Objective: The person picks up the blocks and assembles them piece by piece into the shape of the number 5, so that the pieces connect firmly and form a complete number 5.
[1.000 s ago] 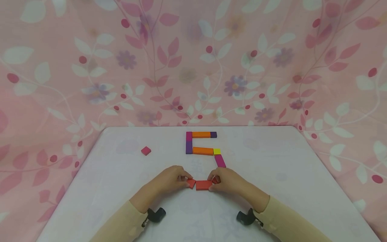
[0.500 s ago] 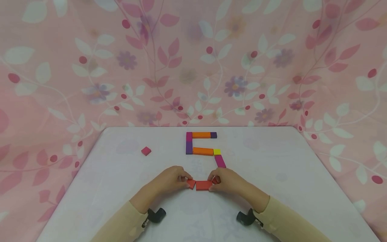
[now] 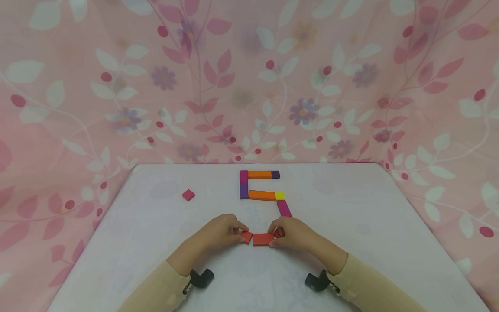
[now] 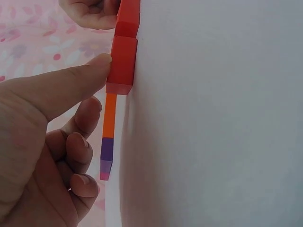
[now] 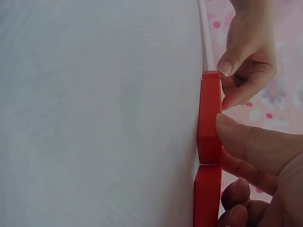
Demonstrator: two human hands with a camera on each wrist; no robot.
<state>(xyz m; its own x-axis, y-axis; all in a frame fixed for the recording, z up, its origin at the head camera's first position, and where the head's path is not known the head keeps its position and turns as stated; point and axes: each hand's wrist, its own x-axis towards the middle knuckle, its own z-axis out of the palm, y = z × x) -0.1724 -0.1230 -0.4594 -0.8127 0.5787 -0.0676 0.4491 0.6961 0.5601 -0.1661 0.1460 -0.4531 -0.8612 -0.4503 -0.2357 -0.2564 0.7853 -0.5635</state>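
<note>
At the near middle of the table in the head view, my left hand (image 3: 220, 232) pinches a small red block (image 3: 246, 237) between thumb and fingers. Its right corner sits right at the end of a longer red rectangular block (image 3: 263, 239). My right hand (image 3: 294, 234) grips that longer block by its right end. Another red block (image 3: 277, 232) shows partly behind the right fingers; the right wrist view has this red block (image 5: 207, 198) end to end with the held one. In the left wrist view, the left thumb presses the side of the small red block (image 4: 122, 64).
Beyond the hands lie orange blocks (image 3: 259, 174), a purple block (image 3: 244, 190), a yellow block (image 3: 280, 196) and a magenta block (image 3: 284, 208), set in a line with several bends. A lone pink-red block (image 3: 188, 195) lies left on the white table (image 3: 156, 225). A floral curtain (image 3: 249, 86) hangs behind.
</note>
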